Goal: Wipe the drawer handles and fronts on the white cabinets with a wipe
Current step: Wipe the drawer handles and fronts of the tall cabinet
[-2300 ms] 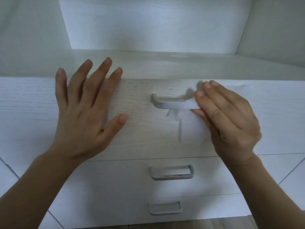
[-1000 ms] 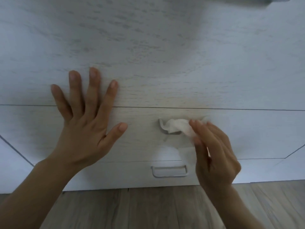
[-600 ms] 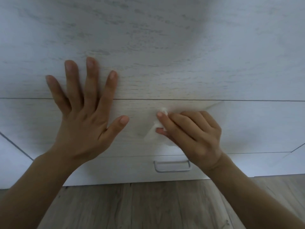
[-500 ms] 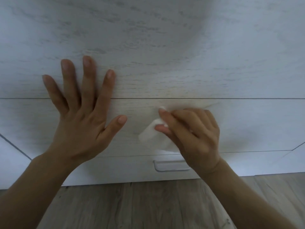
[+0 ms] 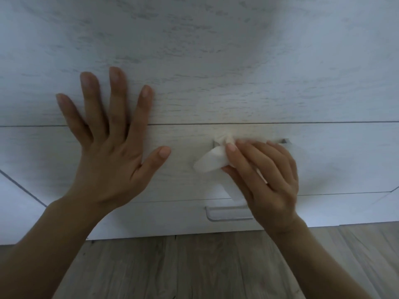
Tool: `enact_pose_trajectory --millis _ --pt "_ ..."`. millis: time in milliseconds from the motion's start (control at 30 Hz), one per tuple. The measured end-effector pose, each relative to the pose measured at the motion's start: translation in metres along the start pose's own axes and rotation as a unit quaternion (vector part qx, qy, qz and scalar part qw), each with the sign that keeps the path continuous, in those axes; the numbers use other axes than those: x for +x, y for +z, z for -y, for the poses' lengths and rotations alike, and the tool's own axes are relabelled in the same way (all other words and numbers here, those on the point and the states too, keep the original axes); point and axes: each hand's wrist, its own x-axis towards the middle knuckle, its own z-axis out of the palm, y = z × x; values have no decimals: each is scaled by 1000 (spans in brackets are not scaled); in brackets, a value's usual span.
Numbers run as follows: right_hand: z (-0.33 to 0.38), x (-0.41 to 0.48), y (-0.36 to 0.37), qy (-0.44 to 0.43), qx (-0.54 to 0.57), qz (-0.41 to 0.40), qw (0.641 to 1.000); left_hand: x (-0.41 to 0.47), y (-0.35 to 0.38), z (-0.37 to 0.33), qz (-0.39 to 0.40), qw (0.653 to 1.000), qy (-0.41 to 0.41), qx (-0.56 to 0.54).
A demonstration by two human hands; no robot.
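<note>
We find the wipe (image 5: 209,162) at the left end of the middle handle (image 5: 284,140), which runs level across its drawer front (image 5: 345,160). The wipe's free flap has its long axis slanting from lower left up to the right. Its blunt tip points down-left, away from the fingers. A bunched part sits against the handle's left post, and a second flap hangs below the palm. The wipe is white, soft, folded over and creased.

The right hand (image 5: 264,180) pinches the wipe between thumb and curled fingers and covers most of the handle. The left hand (image 5: 108,154) lies spread and flat, fingers straight, across the seam (image 5: 280,123) above that front. The lower handle (image 5: 226,214) shows beneath, above the wooden floor (image 5: 194,266).
</note>
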Motion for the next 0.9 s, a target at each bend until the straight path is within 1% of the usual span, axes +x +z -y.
enact_pose_trajectory --millis 100,200,300,400,500,600,800,900 --pt "4 15 8 0 26 -22 999 -1 0 0 5 1000 -2 -1" --pt "8 24 9 11 30 -10 999 -1 -2 0 21 1000 -11 -19" --pt "-7 12 -9 47 28 -4 999 -2 -2 1 6 1000 7 0" --pt "-12 1 -21 70 43 -5 997 0 -2 0 0 1000 8 12" --pt "8 5 -5 58 40 -3 997 2 -2 -2 2 1000 -6 3" --pt "22 13 9 40 45 -16 998 2 -4 -4 -8 1000 -2 -10" --pt "-10 -5 -20 110 39 -20 993 4 -7 -5 -7 999 15 32" --pt "0 2 -12 95 39 -17 995 4 -5 -5 -23 998 12 53"
